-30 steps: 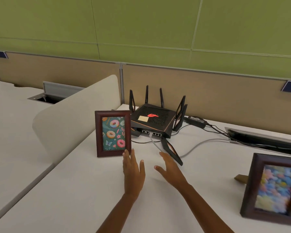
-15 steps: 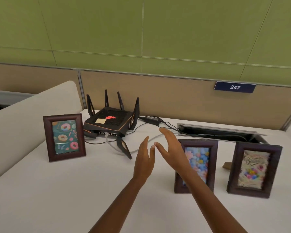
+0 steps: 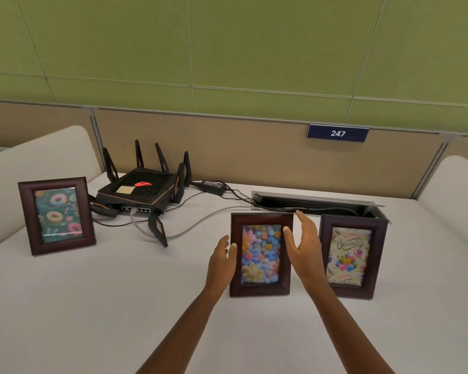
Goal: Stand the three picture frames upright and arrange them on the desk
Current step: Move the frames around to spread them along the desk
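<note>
A blue sign [image 3: 337, 133] reads 247 and the right frame [image 3: 351, 257] "Happy Birthday", while both open hands, left hand [image 3: 222, 263] and right hand [image 3: 304, 248], flank the upright middle frame [image 3: 260, 255] on the counter [image 3: 92, 306], grip apart.

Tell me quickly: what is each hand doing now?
Left hand: open, at the flower frame's left edge, holding nothing.
Right hand: open, at its right edge, holding nothing.

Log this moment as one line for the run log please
stage: reaching flower frame | left hand: open, by its left edge | right hand: open, by its right edge | donut frame, birthday frame: upright
</note>
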`<move>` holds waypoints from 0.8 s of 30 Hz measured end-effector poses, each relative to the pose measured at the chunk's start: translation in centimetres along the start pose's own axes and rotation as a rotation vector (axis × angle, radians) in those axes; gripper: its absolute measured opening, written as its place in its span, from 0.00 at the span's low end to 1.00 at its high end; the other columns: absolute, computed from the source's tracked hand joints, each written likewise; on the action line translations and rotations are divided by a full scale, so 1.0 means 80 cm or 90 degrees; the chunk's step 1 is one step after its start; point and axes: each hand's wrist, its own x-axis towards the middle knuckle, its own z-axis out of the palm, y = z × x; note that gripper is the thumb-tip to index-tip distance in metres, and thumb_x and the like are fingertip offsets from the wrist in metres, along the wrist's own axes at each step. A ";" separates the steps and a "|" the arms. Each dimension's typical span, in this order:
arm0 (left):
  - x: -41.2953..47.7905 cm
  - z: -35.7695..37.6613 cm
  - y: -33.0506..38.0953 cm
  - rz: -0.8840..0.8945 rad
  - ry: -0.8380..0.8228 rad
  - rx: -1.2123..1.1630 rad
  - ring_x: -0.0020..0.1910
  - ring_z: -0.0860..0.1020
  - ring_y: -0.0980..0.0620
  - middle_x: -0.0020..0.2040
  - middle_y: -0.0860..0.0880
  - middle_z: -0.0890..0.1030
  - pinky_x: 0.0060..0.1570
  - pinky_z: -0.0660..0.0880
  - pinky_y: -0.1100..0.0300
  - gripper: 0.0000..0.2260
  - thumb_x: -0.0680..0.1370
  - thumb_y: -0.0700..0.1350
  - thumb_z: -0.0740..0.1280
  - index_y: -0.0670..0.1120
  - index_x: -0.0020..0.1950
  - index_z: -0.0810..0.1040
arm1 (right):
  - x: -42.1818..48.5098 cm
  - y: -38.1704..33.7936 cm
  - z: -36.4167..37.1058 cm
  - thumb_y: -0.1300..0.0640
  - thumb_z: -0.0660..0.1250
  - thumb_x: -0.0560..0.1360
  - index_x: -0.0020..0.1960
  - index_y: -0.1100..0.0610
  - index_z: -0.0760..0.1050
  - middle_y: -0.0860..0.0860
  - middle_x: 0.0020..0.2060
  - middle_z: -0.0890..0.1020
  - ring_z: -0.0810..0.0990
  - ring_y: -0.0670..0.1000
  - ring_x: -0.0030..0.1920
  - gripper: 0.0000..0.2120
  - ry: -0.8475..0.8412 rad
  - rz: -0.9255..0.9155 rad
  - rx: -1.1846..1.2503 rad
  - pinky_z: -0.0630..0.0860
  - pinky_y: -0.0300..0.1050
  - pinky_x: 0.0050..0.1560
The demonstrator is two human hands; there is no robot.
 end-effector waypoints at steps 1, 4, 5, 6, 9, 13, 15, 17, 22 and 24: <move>-0.003 0.005 -0.003 -0.001 0.002 0.004 0.67 0.70 0.43 0.69 0.41 0.71 0.66 0.70 0.48 0.18 0.81 0.46 0.53 0.42 0.70 0.62 | -0.003 0.010 -0.001 0.56 0.60 0.76 0.70 0.60 0.60 0.58 0.70 0.67 0.64 0.55 0.70 0.24 -0.009 0.019 0.004 0.60 0.40 0.63; -0.010 0.019 -0.010 -0.016 0.010 0.017 0.64 0.73 0.43 0.66 0.40 0.73 0.63 0.73 0.48 0.18 0.81 0.46 0.53 0.41 0.68 0.63 | -0.012 0.035 -0.001 0.54 0.60 0.76 0.71 0.60 0.57 0.57 0.71 0.64 0.62 0.55 0.71 0.26 -0.058 0.074 0.019 0.62 0.45 0.67; -0.012 0.022 -0.013 -0.023 0.016 0.018 0.63 0.74 0.43 0.65 0.40 0.74 0.62 0.73 0.49 0.18 0.81 0.46 0.54 0.41 0.68 0.64 | -0.013 0.041 0.000 0.54 0.60 0.76 0.71 0.60 0.56 0.57 0.72 0.64 0.62 0.55 0.71 0.27 -0.083 0.093 0.028 0.62 0.48 0.68; -0.014 0.024 -0.014 -0.028 0.022 0.017 0.63 0.74 0.42 0.65 0.40 0.74 0.61 0.74 0.49 0.17 0.81 0.46 0.54 0.40 0.67 0.64 | -0.015 0.047 0.001 0.54 0.60 0.76 0.72 0.60 0.56 0.58 0.71 0.64 0.63 0.56 0.71 0.27 -0.110 0.115 0.041 0.62 0.50 0.69; -0.017 0.027 -0.019 -0.038 0.032 0.019 0.62 0.74 0.42 0.64 0.39 0.75 0.60 0.74 0.49 0.16 0.80 0.45 0.54 0.39 0.66 0.66 | -0.015 0.063 0.007 0.54 0.61 0.76 0.71 0.62 0.58 0.60 0.69 0.67 0.67 0.57 0.69 0.26 -0.195 0.196 0.112 0.67 0.54 0.68; -0.020 0.028 -0.022 -0.056 0.023 0.012 0.62 0.74 0.42 0.63 0.38 0.75 0.59 0.74 0.50 0.16 0.80 0.44 0.56 0.37 0.65 0.67 | -0.014 0.080 0.015 0.56 0.62 0.76 0.66 0.62 0.64 0.58 0.63 0.74 0.75 0.52 0.57 0.21 -0.286 0.285 0.185 0.75 0.45 0.56; -0.019 0.027 -0.023 -0.067 0.007 -0.013 0.62 0.75 0.41 0.63 0.38 0.75 0.60 0.75 0.48 0.16 0.80 0.44 0.57 0.37 0.64 0.67 | -0.012 0.088 0.017 0.57 0.62 0.75 0.62 0.60 0.68 0.57 0.60 0.77 0.77 0.50 0.51 0.16 -0.317 0.318 0.244 0.76 0.40 0.49; -0.016 0.024 -0.023 -0.083 -0.006 -0.060 0.60 0.76 0.41 0.62 0.37 0.76 0.59 0.75 0.48 0.15 0.79 0.44 0.58 0.36 0.63 0.69 | -0.009 0.095 0.019 0.59 0.63 0.75 0.58 0.56 0.70 0.55 0.56 0.79 0.80 0.48 0.48 0.12 -0.349 0.343 0.301 0.77 0.37 0.43; 0.001 0.012 -0.021 -0.093 -0.059 -0.151 0.55 0.77 0.47 0.58 0.40 0.78 0.53 0.76 0.55 0.14 0.79 0.45 0.60 0.38 0.59 0.72 | -0.007 0.113 0.027 0.62 0.65 0.73 0.49 0.52 0.74 0.52 0.48 0.81 0.81 0.48 0.46 0.08 -0.375 0.395 0.363 0.79 0.39 0.41; 0.010 0.009 -0.019 -0.095 -0.096 -0.169 0.55 0.77 0.48 0.57 0.42 0.79 0.55 0.75 0.55 0.12 0.78 0.47 0.60 0.42 0.58 0.73 | -0.004 0.117 0.031 0.64 0.64 0.72 0.50 0.53 0.74 0.51 0.47 0.82 0.82 0.49 0.46 0.09 -0.377 0.406 0.383 0.80 0.40 0.42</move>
